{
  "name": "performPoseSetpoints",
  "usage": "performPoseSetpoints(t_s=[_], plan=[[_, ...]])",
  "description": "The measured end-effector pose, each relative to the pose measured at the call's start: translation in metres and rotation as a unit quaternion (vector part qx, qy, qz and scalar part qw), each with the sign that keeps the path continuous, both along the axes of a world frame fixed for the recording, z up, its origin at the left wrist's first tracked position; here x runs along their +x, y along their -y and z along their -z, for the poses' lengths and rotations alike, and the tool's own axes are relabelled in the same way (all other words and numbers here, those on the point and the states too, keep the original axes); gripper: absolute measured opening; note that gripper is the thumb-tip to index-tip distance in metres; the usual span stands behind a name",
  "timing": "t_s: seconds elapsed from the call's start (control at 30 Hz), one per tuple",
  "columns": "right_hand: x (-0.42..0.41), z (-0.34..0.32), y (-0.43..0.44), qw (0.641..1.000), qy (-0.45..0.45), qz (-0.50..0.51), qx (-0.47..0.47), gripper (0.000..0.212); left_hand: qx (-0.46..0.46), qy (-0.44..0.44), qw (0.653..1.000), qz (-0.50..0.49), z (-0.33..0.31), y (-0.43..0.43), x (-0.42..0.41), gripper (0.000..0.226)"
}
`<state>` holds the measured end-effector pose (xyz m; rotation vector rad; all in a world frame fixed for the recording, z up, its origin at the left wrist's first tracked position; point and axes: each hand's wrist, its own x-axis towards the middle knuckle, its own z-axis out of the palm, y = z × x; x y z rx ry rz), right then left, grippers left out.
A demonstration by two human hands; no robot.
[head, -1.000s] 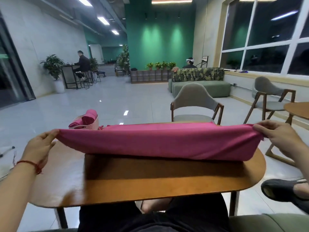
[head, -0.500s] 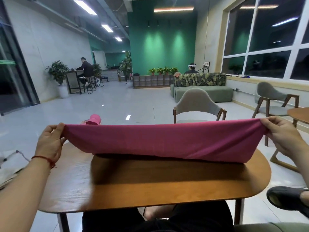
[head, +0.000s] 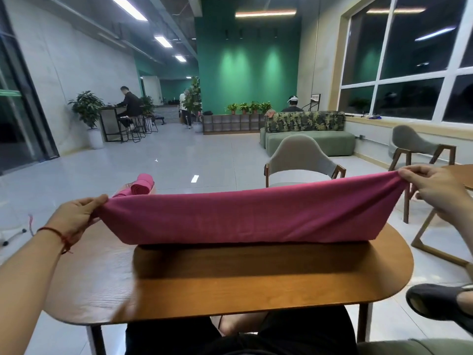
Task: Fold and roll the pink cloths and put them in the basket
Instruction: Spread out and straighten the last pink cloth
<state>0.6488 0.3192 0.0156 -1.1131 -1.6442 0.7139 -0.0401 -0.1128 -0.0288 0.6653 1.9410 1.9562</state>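
Lifted a little since half a second ago, the right end of the pink cloth (head: 243,216) now rides higher than the left, so the upper edge slopes up toward the right hand (head: 435,190). That hand's fingers (head: 414,172) are curled over the cloth's right corner and pinch it against the thumb. The left hand (head: 74,216) does the same at the other end, its fingers (head: 94,201) closed on the left corner. Between the two grips the cloth is stretched out wide as a folded band. Its lower fold sags below the fingers down to the wooden table (head: 256,283) and throws a dark shadow there — whether it actually touches the top I cannot tell. A red string bracelet (head: 53,230) circles the left wrist just behind the grip. Beyond the left fingers, just past the cloth's upper edge, rolled pink cloths (head: 142,184) stick up from the basket (head: 124,186), of which only a pale bit of rim shows. Beyond the cloth, nearer the right fingers, stands a grey chair (head: 302,160), and below the right hand — off the table's end — a foot in a black slipper (head: 440,303).
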Motion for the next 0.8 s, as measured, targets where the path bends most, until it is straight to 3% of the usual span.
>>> performPoseSetpoints(t_s=[0.1, 0.23, 0.37, 0.47, 0.57, 0.67, 0.8], plan=[[0.007, -0.005, 0.013, 0.999, -0.017, -0.025, -0.034, 0.028, -0.008, -0.058, 0.998, 0.010, 0.001, 0.015, -0.009, 0.026], [0.031, 0.000, 0.013, 0.988, 0.034, -0.098, -0.115, 0.054, -0.042, -0.122, 0.990, 0.059, -0.002, 0.040, -0.009, 0.028], [0.031, -0.004, 0.027, 0.984, 0.066, -0.102, -0.131, 0.004, -0.001, -0.103, 0.993, 0.062, -0.004, 0.052, -0.007, 0.024], [0.031, 0.007, 0.031, 0.980, 0.053, -0.116, -0.154, 0.035, 0.040, -0.070, 0.995, 0.054, 0.005, 0.050, -0.006, 0.020], [0.031, 0.014, 0.033, 0.971, 0.027, -0.147, -0.187, 0.054, -0.011, -0.097, 0.993, 0.072, 0.021, 0.051, -0.011, 0.018], [0.026, 0.022, 0.031, 0.958, 0.004, -0.181, -0.222, 0.105, -0.096, -0.145, 0.983, 0.063, 0.030, 0.055, -0.011, 0.021], [0.025, 0.028, 0.021, 0.969, -0.004, -0.152, -0.196, 0.115, -0.117, -0.237, 0.963, -0.058, 0.034, 0.052, -0.005, 0.026]])
